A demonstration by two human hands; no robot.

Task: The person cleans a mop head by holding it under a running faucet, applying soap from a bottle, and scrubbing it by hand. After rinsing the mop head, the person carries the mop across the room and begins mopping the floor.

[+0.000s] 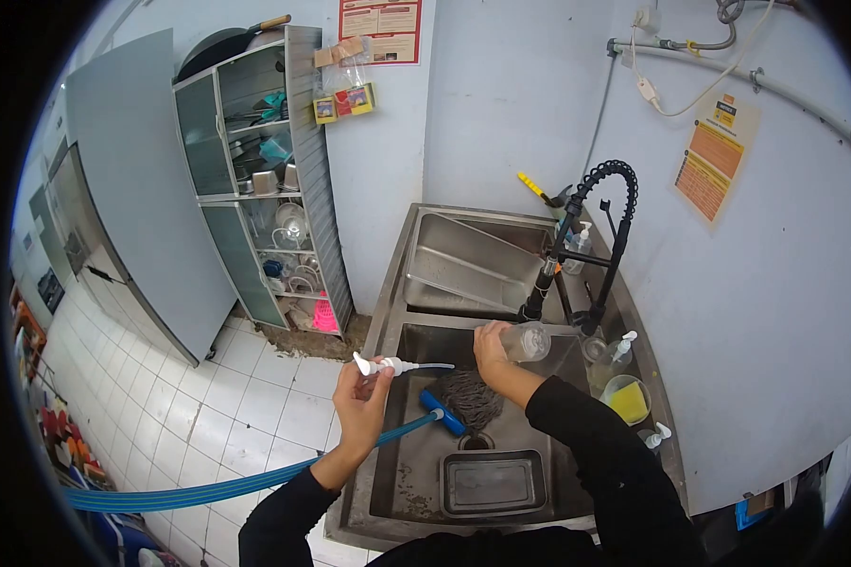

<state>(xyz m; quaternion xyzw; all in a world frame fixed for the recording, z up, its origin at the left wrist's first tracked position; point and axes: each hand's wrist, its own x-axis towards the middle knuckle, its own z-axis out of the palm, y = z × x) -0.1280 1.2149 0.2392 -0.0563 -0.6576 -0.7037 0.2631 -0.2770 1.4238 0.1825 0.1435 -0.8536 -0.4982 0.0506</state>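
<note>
My left hand (361, 402) holds a white pump top (385, 367) upright at its fingers, over the sink's left edge, its thin tube pointing right. My right hand (494, 352) is wrapped round a clear bottle (526, 342), tilted on its side above the front basin, its base toward the right. Beneath them in the basin (411, 472) lie a grey string mop head (470, 399) with a blue clamp (442, 413) and a rectangular metal tray (493, 482). The mop's blue striped handle (255, 493) runs out to the left, passing behind my left forearm.
A black spring faucet (624, 236) rises behind the basins. The rear basin holds a large steel pan (473, 260). Along the right ledge are pump bottles (613, 364) and a tub with a yellow sponge (628, 403). A cabinet of dishes (255, 180) stands at the left.
</note>
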